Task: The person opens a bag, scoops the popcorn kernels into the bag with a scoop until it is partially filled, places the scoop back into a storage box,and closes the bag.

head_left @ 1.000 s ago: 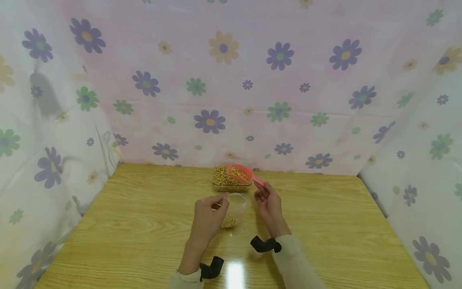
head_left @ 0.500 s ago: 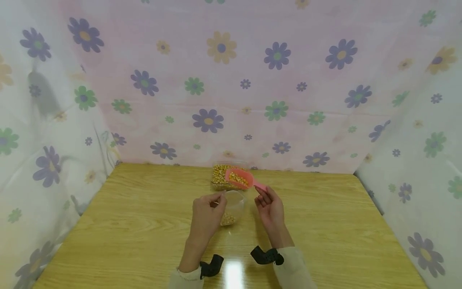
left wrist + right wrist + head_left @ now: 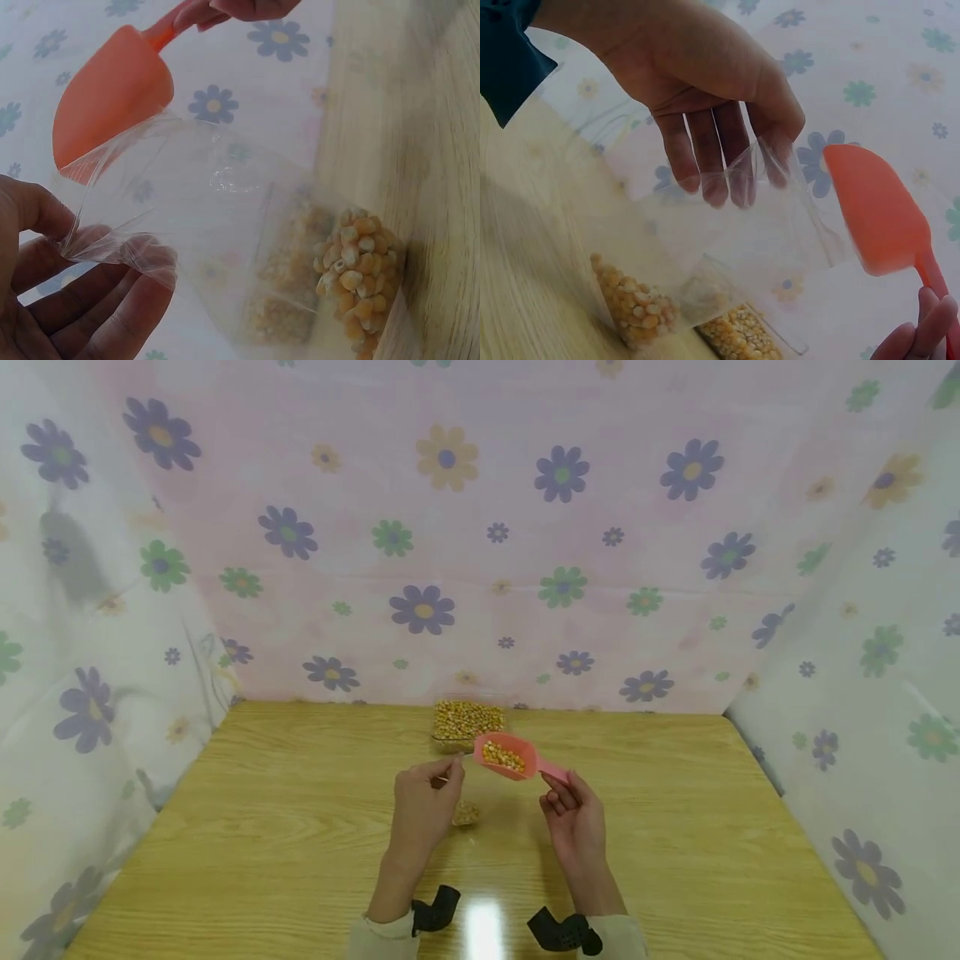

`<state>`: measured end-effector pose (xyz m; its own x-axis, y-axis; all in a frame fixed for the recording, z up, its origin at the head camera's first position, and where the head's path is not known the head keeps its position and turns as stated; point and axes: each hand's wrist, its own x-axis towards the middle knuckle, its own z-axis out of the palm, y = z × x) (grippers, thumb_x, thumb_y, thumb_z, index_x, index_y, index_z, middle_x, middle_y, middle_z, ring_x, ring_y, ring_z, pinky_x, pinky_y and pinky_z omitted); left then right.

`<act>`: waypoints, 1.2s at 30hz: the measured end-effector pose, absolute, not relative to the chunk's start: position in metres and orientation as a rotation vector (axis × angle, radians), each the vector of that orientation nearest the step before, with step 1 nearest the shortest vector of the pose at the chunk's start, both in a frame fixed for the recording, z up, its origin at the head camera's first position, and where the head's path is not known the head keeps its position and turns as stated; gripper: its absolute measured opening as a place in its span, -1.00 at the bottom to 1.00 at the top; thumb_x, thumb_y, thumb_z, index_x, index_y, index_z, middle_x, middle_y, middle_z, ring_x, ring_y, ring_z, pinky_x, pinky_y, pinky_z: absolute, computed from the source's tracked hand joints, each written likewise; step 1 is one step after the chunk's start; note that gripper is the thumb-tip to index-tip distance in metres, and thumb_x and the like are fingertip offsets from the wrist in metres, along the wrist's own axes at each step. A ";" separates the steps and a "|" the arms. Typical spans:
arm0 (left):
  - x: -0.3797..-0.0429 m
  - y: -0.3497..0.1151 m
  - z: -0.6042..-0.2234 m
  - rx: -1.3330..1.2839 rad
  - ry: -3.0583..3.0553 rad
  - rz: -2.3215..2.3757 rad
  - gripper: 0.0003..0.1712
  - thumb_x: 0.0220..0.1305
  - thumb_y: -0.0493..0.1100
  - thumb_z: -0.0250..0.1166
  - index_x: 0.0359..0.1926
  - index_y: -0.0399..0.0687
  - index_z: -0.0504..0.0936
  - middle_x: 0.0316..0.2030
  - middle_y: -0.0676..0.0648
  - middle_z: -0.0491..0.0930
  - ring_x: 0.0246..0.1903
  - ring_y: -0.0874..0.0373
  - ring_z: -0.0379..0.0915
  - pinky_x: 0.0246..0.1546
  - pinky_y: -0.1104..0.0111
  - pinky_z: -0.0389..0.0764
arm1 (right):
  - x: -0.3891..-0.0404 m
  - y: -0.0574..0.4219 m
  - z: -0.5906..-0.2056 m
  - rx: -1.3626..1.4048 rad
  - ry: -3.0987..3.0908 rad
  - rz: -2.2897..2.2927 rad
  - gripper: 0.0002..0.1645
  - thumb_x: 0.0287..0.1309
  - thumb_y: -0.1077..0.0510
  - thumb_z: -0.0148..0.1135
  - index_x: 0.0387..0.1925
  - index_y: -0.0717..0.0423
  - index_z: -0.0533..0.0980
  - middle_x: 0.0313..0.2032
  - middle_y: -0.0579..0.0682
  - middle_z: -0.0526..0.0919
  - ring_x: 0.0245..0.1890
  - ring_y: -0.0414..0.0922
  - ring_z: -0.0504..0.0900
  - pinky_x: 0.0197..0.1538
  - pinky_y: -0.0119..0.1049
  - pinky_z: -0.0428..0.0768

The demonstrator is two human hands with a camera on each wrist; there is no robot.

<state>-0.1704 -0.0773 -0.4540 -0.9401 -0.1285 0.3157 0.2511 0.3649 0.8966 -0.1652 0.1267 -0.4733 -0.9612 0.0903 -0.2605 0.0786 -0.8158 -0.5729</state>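
My left hand [image 3: 425, 802] pinches the rim of a clear plastic bag [image 3: 217, 172] between thumb and fingers. Corn kernels [image 3: 360, 270] fill the bag's bottom corner, low over the table. My right hand [image 3: 577, 814] grips the handle of a pink-red scoop [image 3: 528, 760], which carries a heap of corn kernels [image 3: 502, 757]. In the head view the scoop's front lip is right beside the left fingertips, over the bag's mouth. From the left wrist view, the scoop's underside overlaps the upper edge of the bag.
Behind the hands, a clear rectangular container [image 3: 453, 746] full of corn kernels stands near the back edge of the wooden table [image 3: 300, 810]. Flower-patterned cloth [image 3: 495, 560] hangs behind the table and along both sides. Each wrist wears a black camera mount [image 3: 562, 931].
My right hand has brought the loaded scoop from over the container toward me, to the bag's mouth. My left hand keeps its pinch on the bag with little movement.
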 end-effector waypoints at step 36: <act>-0.171 -0.076 -0.458 -0.152 -2.292 -1.536 -0.77 0.42 -0.20 0.29 -0.16 -0.25 0.83 -0.44 -0.13 0.77 -0.55 0.17 0.62 -0.58 0.42 0.59 | -0.153 0.126 -0.460 -0.429 -1.379 2.623 -0.58 0.54 0.19 0.03 -0.40 0.09 0.73 -0.49 -0.07 0.79 -0.59 -0.24 0.64 -0.32 -0.40 0.66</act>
